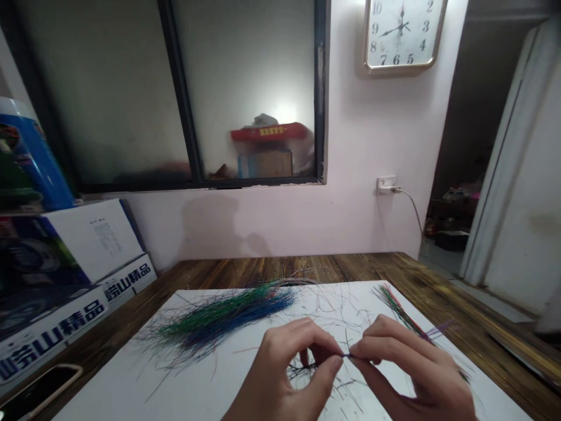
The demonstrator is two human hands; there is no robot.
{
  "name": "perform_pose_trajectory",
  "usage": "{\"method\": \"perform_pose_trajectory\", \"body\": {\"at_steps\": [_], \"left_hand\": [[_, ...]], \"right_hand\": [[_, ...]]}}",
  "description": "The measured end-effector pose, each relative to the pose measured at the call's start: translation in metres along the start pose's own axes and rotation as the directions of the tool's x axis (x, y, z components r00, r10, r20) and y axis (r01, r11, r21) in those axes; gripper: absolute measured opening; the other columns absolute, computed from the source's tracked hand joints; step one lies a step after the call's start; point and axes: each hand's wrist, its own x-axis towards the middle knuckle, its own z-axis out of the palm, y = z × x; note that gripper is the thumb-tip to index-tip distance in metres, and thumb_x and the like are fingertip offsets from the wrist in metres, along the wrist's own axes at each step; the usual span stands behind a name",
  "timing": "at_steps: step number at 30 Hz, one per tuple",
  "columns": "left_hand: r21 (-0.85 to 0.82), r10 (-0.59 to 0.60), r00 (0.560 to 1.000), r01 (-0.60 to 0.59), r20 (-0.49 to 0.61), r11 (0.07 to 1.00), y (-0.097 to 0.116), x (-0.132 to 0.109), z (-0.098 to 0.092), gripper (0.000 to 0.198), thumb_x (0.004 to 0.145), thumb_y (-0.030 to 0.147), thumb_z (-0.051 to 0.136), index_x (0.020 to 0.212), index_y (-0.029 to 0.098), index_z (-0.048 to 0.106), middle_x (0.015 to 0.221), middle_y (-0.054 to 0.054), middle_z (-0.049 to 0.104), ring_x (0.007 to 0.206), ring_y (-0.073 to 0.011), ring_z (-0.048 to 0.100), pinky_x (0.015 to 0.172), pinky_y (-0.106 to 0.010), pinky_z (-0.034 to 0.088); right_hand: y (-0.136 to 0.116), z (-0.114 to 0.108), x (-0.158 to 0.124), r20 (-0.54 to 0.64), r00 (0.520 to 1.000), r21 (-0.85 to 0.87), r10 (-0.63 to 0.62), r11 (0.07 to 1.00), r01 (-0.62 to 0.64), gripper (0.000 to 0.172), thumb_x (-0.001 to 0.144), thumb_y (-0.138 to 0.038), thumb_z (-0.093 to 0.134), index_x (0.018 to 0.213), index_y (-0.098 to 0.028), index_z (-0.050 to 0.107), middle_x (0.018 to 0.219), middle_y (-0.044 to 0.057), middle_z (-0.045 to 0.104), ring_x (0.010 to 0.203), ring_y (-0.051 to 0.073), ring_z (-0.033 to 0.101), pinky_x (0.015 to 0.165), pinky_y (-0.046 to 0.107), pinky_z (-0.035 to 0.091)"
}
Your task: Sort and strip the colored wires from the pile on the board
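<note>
My left hand (293,365) and my right hand (414,365) meet over a white board (175,386), thumbs and forefingers pinched. Between the fingertips shows a short bit of a thin dark wire-like strand (346,355), gripped from both sides; most of it is hidden by my fingers. Behind and partly under my left hand lie dark short strands (303,369). Left of my hands spreads a loose bundle of green and blue strands (232,318). Beyond my right hand is a slimmer bundle of green and red strands (401,310), tied with something purple.
Loose strands and clippings lie over the board, which rests on a brown wooden table (210,269). A phone (39,392) lies at the left edge, near printed cartons (92,245). A plugged-in cable (412,202) hangs from the wall socket, and a clock (401,35) is above.
</note>
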Motion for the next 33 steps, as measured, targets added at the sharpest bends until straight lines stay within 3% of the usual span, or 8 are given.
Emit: {"method": "perform_pose_trajectory", "body": {"at_steps": [4,7,9,14,24,31,33], "left_hand": [[0.085,0.242,0.968,-0.237,-0.066,0.968,-0.006,0.003,0.004,0.011,0.077,0.011,0.062,0.083,0.019,0.059,0.071,0.001,0.062,0.066,-0.0114,0.057,0.064,-0.023,0.048],[0.23,0.496,0.86,-0.463,-0.116,0.856,-0.012,0.004,0.007,0.017,0.08,0.006,0.057,0.092,0.017,0.059,0.075,-0.002,0.063,0.067,-0.0126,0.058,0.061,-0.024,0.048],[0.347,0.576,0.812,-0.515,-0.096,0.784,-0.015,0.003,0.007,0.021,0.082,0.007,0.054,0.099,0.016,0.06,0.081,-0.005,0.065,0.07,-0.0149,0.059,0.063,-0.027,0.049],[0.436,0.608,0.794,-0.545,-0.009,0.717,-0.018,0.0,0.005,0.03,0.083,0.008,0.05,0.112,0.015,0.054,0.089,-0.008,0.068,0.078,-0.0184,0.062,0.068,-0.032,0.051],[0.623,0.645,0.764,-0.519,0.031,0.585,-0.008,-0.002,0.009,0.026,0.079,0.003,0.052,0.104,0.009,0.058,0.081,-0.008,0.07,0.071,-0.0195,0.064,0.065,-0.031,0.053],[0.541,0.649,0.761,-0.54,-0.015,0.645,-0.008,0.001,0.011,0.026,0.075,-0.003,0.05,0.096,0.011,0.057,0.072,-0.005,0.066,0.061,-0.0158,0.059,0.055,-0.028,0.05],[0.492,0.621,0.782,-0.524,-0.045,0.696,-0.009,0.002,0.011,0.024,0.077,-0.001,0.05,0.095,0.013,0.058,0.071,-0.005,0.065,0.061,-0.0147,0.058,0.054,-0.026,0.049]], "right_hand": [[0.002,0.001,-0.002,0.051,0.997,0.008,0.055,0.998,-0.056,0.02,0.078,0.002,0.057,0.089,-0.015,0.058,0.07,0.003,0.057,0.06,0.012,0.055,0.05,0.023,0.049],[0.004,0.001,-0.003,0.065,0.994,0.013,0.088,0.996,-0.089,0.019,0.078,0.001,0.056,0.087,-0.016,0.057,0.069,0.001,0.056,0.06,0.011,0.054,0.05,0.023,0.048],[0.004,0.001,-0.003,0.054,0.993,0.021,0.101,0.995,-0.102,0.019,0.079,0.001,0.056,0.086,-0.016,0.057,0.069,0.001,0.056,0.06,0.011,0.054,0.051,0.023,0.049],[0.003,0.001,-0.001,0.054,0.99,0.061,0.131,0.989,-0.134,0.019,0.079,0.001,0.054,0.087,-0.017,0.057,0.071,0.001,0.057,0.06,0.012,0.056,0.052,0.023,0.05],[0.0,0.004,-0.005,0.03,0.996,-0.039,0.086,0.996,-0.085,0.022,0.08,0.004,0.05,0.088,-0.015,0.055,0.071,0.003,0.054,0.064,0.012,0.053,0.053,0.024,0.047],[0.0,0.007,-0.008,-0.025,1.0,-0.093,0.004,0.996,-0.006,0.024,0.079,0.006,0.049,0.089,-0.015,0.055,0.071,0.003,0.054,0.063,0.013,0.051,0.053,0.026,0.045],[0.001,0.007,-0.007,-0.021,1.0,-0.087,0.015,0.996,-0.016,0.024,0.079,0.005,0.049,0.089,-0.015,0.056,0.071,0.003,0.054,0.064,0.013,0.051,0.053,0.026,0.046]]}}
